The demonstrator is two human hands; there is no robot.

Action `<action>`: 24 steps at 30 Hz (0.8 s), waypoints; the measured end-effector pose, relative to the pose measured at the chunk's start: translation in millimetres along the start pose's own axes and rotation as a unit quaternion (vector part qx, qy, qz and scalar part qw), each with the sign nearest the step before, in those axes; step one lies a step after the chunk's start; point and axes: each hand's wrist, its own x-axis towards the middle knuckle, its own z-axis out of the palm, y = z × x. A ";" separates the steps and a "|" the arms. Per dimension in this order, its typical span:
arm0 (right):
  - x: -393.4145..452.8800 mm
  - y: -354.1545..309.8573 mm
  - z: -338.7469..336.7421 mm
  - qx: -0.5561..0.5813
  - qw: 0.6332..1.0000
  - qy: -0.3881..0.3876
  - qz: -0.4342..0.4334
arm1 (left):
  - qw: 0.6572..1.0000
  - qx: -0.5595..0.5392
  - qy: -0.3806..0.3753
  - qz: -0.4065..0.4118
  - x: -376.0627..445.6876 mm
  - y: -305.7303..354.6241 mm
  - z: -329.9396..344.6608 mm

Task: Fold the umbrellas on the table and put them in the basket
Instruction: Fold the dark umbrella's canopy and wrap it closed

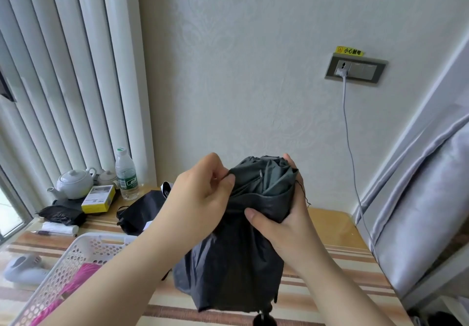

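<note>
Landmark = white perforated basket [76, 257], sitting at the table's [330, 226] left-front w/ something pink [83, 270] inside.

Black umbrella [238, 237] was held up over the table, just right of the basket, canopy gathered and hanging loose, upper end bunched by both hands. Left hand [200, 193]: thumb and forefinger pinched a fabric edge at the upper left of the bundle, other fingers curled. Right hand [284, 214]: wrapped round the bundle from the right, thumb pressed flat across the front, fingertips [289, 160] curled over the top at the back. Loose thread [303, 193] dangled off the right side.

Behind the basket, partly hidden by the left forearm: a second black umbrella [142, 211] lying on the table. Further back-left of the basket: yellow box [99, 198], white teapot [73, 182], water bottle [126, 173], dark folded cloth [61, 214], white rolled cloth [59, 228] and a pen [54, 233]. Left of the basket, near the table edge: pale handheld device [25, 270], type unclear.

Room: striped tabletop right of the basket, past the umbrella, showed bare up to the far-right corner. Grey cable [349, 135] ran down the wall from a socket [355, 68] to that right edge; grey drape [426, 198] crowded the right side. Curtain [63, 72] closed off the back-left.
</note>
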 end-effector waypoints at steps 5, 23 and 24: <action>-0.4 0.2 0.3 -0.018 1.000 -0.013 -0.014 | 0.998 0.059 -0.023 0.023 0.4 12.1 -2.9; -3.3 5.7 4.7 -0.038 0.998 -0.026 -0.045 | 0.961 0.218 0.075 0.155 -5.5 11.7 18.9; -3.2 7.7 5.3 -0.046 0.997 -0.031 -0.048 | 0.969 0.193 0.068 0.141 -6.7 12.1 20.6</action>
